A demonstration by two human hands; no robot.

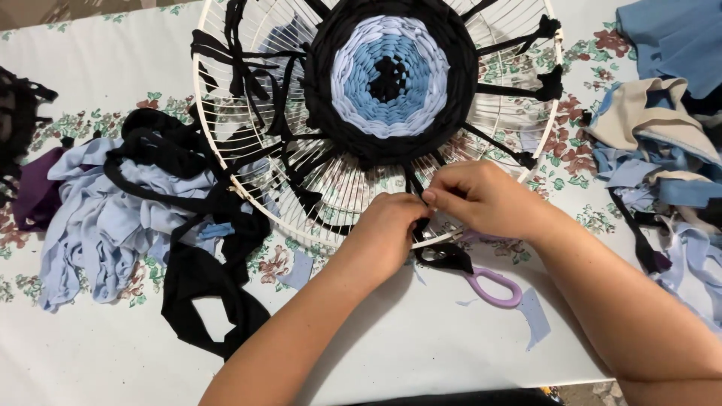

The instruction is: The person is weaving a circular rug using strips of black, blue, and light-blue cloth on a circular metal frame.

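Floral-printed tabletop (90, 361), fabric scraps heaped at left and right edges. White wire frame (226, 162) with round woven piece (389, 71) at far centre. Left hand (387, 233) and right hand (481, 197) both pinch a black fabric strip (421, 225) at the frame's near rim. Purple-handled scissors (492, 287) just beneath.

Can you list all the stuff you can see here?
wire frame: one, white, round, top middle of table
woven disc: one, black rim, lilac and blue rings, on the frame
black strip: one, at the frame's near rim, pinched by both hands
scissors: one, purple handles, under the right wrist
cloth heaps: two, lilac and black left, blue and beige right
tablecloth: one, white, floral
left hand: on the strip
right hand: on the strip
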